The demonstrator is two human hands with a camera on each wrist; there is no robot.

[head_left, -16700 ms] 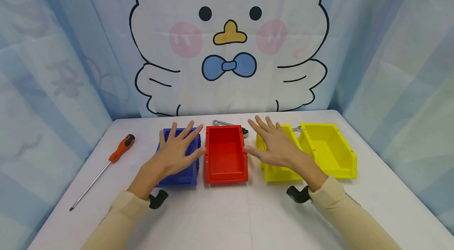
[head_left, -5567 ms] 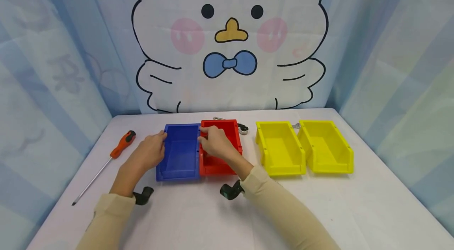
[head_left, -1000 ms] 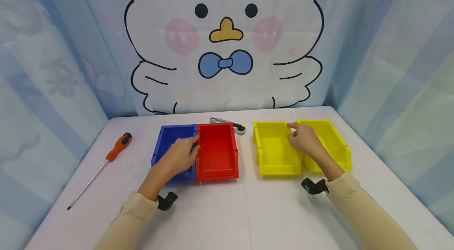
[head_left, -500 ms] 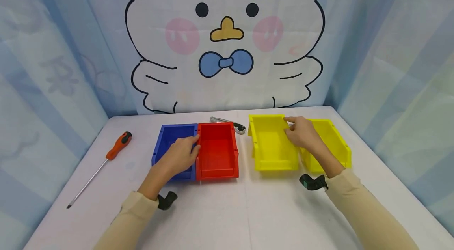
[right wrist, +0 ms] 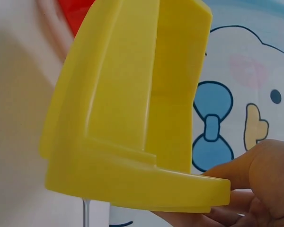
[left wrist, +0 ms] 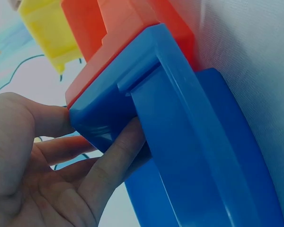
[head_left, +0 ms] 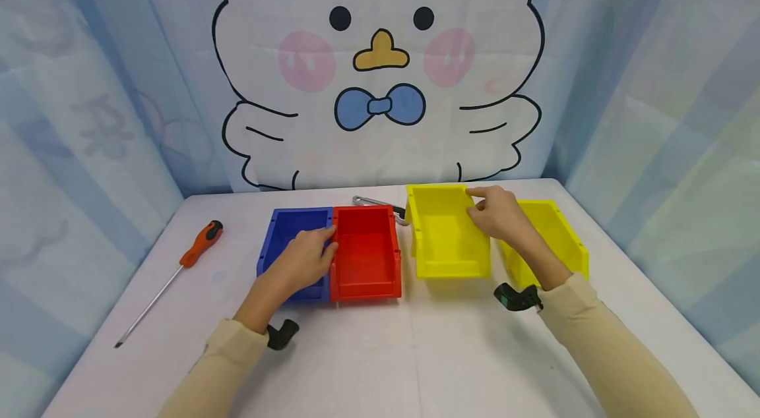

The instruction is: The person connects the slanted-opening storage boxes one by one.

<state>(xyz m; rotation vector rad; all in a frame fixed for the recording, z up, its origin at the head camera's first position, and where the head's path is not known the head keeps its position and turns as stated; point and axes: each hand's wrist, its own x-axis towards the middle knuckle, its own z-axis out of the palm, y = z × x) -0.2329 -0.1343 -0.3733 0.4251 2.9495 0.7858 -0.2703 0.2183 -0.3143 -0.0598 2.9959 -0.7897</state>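
Note:
My left hand reaches over the blue bin and pinches the side walls where it meets the red bin. The left wrist view shows the thumb at the corner of the rims and fingers against the blue wall. A yellow bin hangs raised over the table, its right rim pinched by my right hand. From the right wrist, that yellow bin fills much of the view, with the fingers partly hidden behind its edge.
A second yellow bin stands right of the raised one, partly behind the right hand. An orange-handled screwdriver lies at the left. Behind the red bin lies a silver and black hand tool, partly covered. A printed curtain hangs at the table's back.
The right hand has lifted the left yellow bin and carried it leftward, away from the other yellow bin. The left hand stays put; earlier, the blue and red bins were brought together.

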